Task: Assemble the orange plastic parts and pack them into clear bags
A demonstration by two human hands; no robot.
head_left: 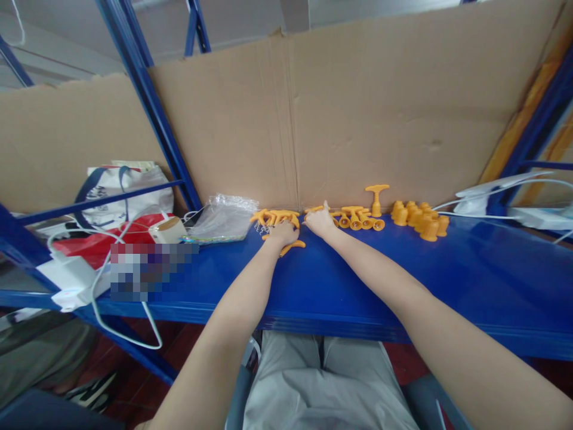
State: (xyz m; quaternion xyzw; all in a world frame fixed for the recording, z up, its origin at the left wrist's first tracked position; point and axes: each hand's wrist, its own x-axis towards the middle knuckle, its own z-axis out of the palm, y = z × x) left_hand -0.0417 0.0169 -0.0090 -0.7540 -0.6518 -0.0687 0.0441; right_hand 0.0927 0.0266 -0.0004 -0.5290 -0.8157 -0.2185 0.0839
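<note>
My left hand (283,233) reaches into a pile of yellow corkscrew handles (273,216) with metal spirals, its fingers curled round one of them. One loose yellow handle (294,245) lies just in front of that hand. Close by on the right, my right hand (320,221) is closed on a yellow corkscrew (315,209), mostly hidden by the fingers. Beside it, several corkscrews (356,222) lie in a row, their bell-shaped ends towards me. Another corkscrew (376,200) stands upright behind the row's right end.
Several yellow bell-shaped bases (428,229) stand grouped at the right. Clear plastic bags (226,221) lie left of the handles. Further left are a white charger (71,272) with cables, a red bag (111,239) and a cloth bag (125,191). A cardboard sheet (380,101) walls the back of the blue shelf (340,283).
</note>
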